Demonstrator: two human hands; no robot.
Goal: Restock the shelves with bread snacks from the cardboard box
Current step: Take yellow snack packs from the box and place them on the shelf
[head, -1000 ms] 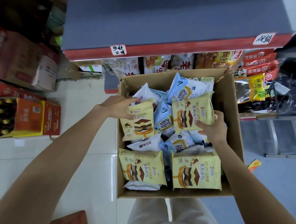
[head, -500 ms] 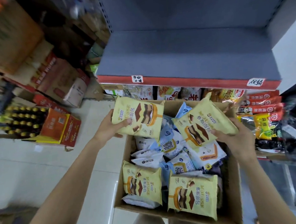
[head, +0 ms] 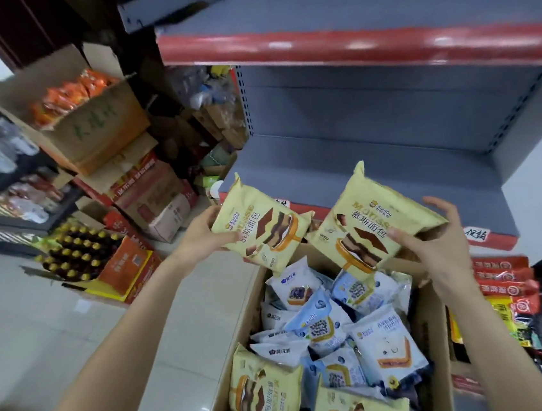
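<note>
**Two mousse bread packs lifted toward the grey shelf**

The left hand grips a yellow bread pack by its left edge, thumb on the printed face and the other fingers hidden behind it. The right hand holds a second yellow pack at its lower right corner, thumb pressed on the front, while the remaining fingers spread loosely behind the wrapper. Both packs hang in the air above the open cardboard box and in front of the bare grey shelf with its red edge strip.

The packs look light and puffed, with soft bread inside thin glossy film that would likely slip or crumple under a hard pinch. A hold along the crimped seam or flat across the back seems safest, so the bread is not squashed. Many more packs, yellow and pale blue, lie loose in the box, so restocking appears barely begun.
</note>
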